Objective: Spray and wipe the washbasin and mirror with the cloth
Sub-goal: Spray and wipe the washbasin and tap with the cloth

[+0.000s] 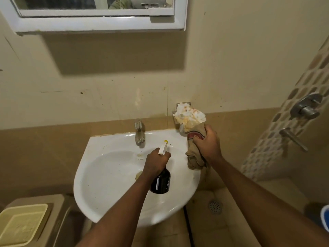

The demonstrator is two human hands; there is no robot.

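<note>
at the far left, low in the view, a pale yellow plastic tub with a lid (23, 223) sits on a beige ledge, well apart from the work. above it, the white-framed mirror cabinet (99, 22) hangs on the cream wall, only its lower edge in view, its glass not yet reached by anything.

the white ceramic washbasin (99, 177) fills the middle, with specks of grime on its rim and a steel tap (138, 133) at the back. over the bowl the left hand (155, 164) holds a dark spray bottle with a white trigger head (161, 182); its grip is wrapped around the bottle's neck, a finger seemingly on the trigger (whether it is squeezing, i cannot tell). the nozzle points toward the back rim near the tap.

to the right, the right hand (207, 145) has its grip bunched tight on a tan cloth with a red stripe (194, 154), which hangs over the basin's right edge. just behind it, a crumpled white stained rag or paper (189, 117) rests on a small wall holder, touching the top of the cloth or nearly so. further right, shower valves (306, 108) stand on the tiled wall.

my reading: spraying the basin is in hand, wiping has yet to come. the risks: the lifted cloth could snag that crumpled wad and drag it into the bowl; spray aimed so near the rim may land on the wall instead of the porcelain; and a wet bottle held by the neck alone could slip.
</note>
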